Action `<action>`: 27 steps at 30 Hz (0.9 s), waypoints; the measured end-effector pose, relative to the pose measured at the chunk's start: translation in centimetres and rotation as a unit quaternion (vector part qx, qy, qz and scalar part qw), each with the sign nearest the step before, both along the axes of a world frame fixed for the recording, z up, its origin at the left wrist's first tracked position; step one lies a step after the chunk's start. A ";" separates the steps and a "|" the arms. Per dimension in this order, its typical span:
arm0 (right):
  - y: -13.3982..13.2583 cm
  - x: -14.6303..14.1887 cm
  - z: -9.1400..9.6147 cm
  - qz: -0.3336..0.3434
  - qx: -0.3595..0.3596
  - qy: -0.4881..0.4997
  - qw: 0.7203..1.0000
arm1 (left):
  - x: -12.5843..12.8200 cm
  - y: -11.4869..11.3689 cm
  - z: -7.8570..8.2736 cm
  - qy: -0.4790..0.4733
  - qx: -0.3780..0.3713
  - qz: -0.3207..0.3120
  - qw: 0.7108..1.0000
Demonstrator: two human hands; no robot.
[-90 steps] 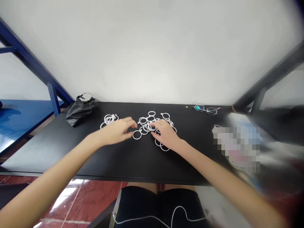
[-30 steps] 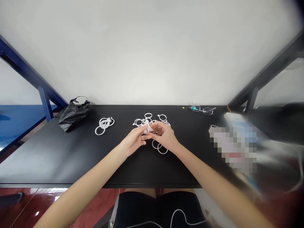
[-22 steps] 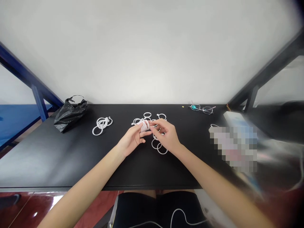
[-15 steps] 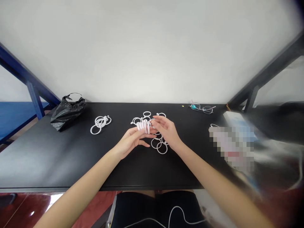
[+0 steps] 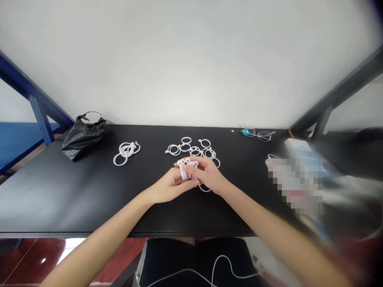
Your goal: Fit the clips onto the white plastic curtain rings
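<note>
Several white curtain rings (image 5: 183, 172), each with a small eyelet, form a bunch between my two hands, eyelets turned up. My left hand (image 5: 168, 186) is closed on the bunch from the left, its fingers largely hidden behind the rings and my other hand. From the right, my right hand (image 5: 211, 175) wraps over the same bunch, thumb across the near side. Loose white rings (image 5: 186, 147) lie spread on the black table just beyond my hands, and part of one ring (image 5: 205, 188) shows below my right hand.
On the black table (image 5: 74, 199), a tangled pile of white rings (image 5: 120, 160) lies to the left. Behind it sits a crumpled black plastic bag (image 5: 83, 139). Eyeglasses (image 5: 256, 134) rest at the back right, with a blue-and-white package (image 5: 302, 153) and a blurred-out item nearer.
My right hand has closed over the ring bunch, which has turned so the eyelets face up. My left hand's fingers have gone behind it. More loose rings show beyond.
</note>
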State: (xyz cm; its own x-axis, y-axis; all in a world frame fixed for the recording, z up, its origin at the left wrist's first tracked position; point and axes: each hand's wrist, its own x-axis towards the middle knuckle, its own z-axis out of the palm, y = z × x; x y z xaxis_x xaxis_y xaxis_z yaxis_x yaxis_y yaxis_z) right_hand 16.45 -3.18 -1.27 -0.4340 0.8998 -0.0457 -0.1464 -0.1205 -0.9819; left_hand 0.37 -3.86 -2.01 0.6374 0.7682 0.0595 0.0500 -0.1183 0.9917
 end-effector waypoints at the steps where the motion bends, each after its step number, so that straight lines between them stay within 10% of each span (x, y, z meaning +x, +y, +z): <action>1: -0.1 0.0 -0.1 -0.005 0.008 -0.007 1.000 | 0.0 0.1 0.1 0.003 -0.005 -0.005 1.000; 14: 0.9 1.8 0.3 0.179 -0.069 0.090 0.977 | -2.1 1.2 0.3 -0.095 -0.185 -0.063 0.976; 19: -0.1 0.5 0.1 0.111 -0.049 0.055 0.991 | -1.4 1.3 0.4 -0.056 -0.081 0.071 0.993; 23: -0.4 -0.3 -0.9 0.044 -0.035 0.018 0.998 | -1.1 1.2 -0.2 0.071 0.139 0.174 0.972; 27: -0.9 -0.9 -1.5 0.041 -0.027 -0.007 0.999 | -1.6 1.9 -0.9 0.182 0.229 0.144 0.945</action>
